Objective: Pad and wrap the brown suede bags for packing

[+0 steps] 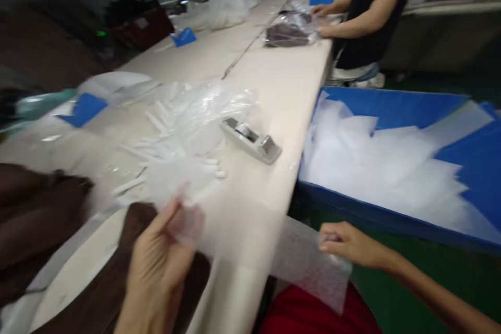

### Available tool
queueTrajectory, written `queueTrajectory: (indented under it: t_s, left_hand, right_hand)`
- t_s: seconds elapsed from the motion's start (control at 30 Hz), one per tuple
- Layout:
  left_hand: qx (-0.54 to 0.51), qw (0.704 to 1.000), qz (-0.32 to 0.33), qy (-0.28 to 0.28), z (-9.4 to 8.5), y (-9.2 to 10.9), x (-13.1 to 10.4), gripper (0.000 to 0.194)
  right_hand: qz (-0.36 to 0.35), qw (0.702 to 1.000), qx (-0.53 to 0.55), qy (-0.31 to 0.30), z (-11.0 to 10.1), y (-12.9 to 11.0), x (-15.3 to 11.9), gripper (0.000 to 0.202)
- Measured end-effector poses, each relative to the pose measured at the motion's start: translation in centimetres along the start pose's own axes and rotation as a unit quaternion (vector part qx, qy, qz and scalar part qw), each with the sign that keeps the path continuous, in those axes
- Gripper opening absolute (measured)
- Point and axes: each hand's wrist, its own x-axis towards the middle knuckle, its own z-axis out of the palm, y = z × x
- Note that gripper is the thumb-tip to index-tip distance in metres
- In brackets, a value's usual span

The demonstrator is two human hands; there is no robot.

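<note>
A thin, translucent white sheet (303, 255) spans the space between my hands over the table's near edge, smeared by motion in its middle. My left hand (160, 255) pinches its left end; the fingertips show faintly through it. At the right, my right hand (348, 245) is closed on the sheet's other end, above my red clothing. Under and beside my left hand lies a dark brown item (133, 250) with a pale, curved panel. Farther up the table sits a grey tape dispenser (250, 140), next to several white rolled sticks (156, 151) and clear plastic (211, 107).
To the right, a blue bin (395, 99) holds many white sheets (376, 167). Dark brown goods (35, 219) lie at the left. Across the table, a person in black (376, 15) handles a plastic-wrapped dark item (289, 31). Blue scraps (88, 108) lie about.
</note>
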Motion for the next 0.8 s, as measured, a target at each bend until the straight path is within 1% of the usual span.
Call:
queueTrajectory:
  t_s: [0.03,0.07,0.13,0.17,0.2,0.27,0.3,0.37,0.43,0.5,0.57,0.67,0.73,0.8]
  left_hand:
    - [-0.049,0.998,0.01,0.023,-0.1,0.3,-0.1,0.016]
    - [-0.072,0.997,0.022,0.019,0.1,0.3,-0.1,0.017]
    - [-0.083,0.994,0.064,-0.02,0.8,-0.2,-0.4,0.02]
    - [-0.07,0.993,0.084,-0.05,1.4,-0.6,-0.6,0.023]
    - [-0.053,0.99,0.099,-0.083,1.9,-1.1,-1.0,0.025]
    - [-0.014,0.983,0.106,-0.151,2.9,-2.1,-1.8,0.029]
    - [0.007,0.978,0.099,-0.184,3.3,-2.5,-2.3,0.031]
    - [0.042,0.966,0.077,-0.245,3.7,-3.2,-3.2,0.033]
    - [0.073,0.951,0.059,-0.296,3.7,-3.5,-3.9,0.034]
    - [0.094,0.936,0.054,-0.334,3.4,-3.6,-4.3,0.035]
    - [0.097,0.932,0.052,-0.346,2.7,-3.8,-4.3,0.035]
    - [0.073,0.944,0.042,-0.319,1.7,-4.8,-3.7,0.036]
    - [0.061,0.952,0.04,-0.296,1.3,-6.3,-3.3,0.037]
    - [0.07,0.954,0.037,-0.29,1.2,-8.3,-3.0,0.034]
  right_hand:
    - [0.019,0.999,-0.016,-0.022,-0.6,0.5,-0.2,0.021]
    - [0.033,0.997,-0.034,-0.053,-1.3,0.8,-0.4,0.023]
    - [0.048,0.992,-0.065,-0.095,-2.6,0.4,-0.9,0.026]
    - [0.047,0.992,-0.071,-0.098,-3.2,-0.4,-1.0,0.031]
    - [0.04,0.993,-0.066,-0.087,-3.6,-1.4,-1.1,0.04]
    - [0.008,0.998,-0.024,-0.054,-3.9,-4.2,-0.7,0.058]
    - [-0.02,0.999,0.007,-0.044,-3.7,-5.8,-0.1,0.063]
    - [-0.089,0.992,0.072,-0.052,-2.9,-9.0,1.7,0.065]
    - [-0.139,0.978,0.128,-0.086,-1.5,-11.8,4.0,0.058]
    - [-0.145,0.964,0.188,-0.119,0.1,-14.0,6.3,0.048]
    - [-0.124,0.953,0.243,-0.13,1.4,-15.8,8.3,0.041]
    - [-0.117,0.944,0.287,-0.11,2.6,-18.2,10.7,0.034]
    - [-0.132,0.944,0.291,-0.085,2.8,-19.8,12.2,0.029]
    - [-0.153,0.945,0.285,-0.047,2.6,-21.5,13.7,0.021]
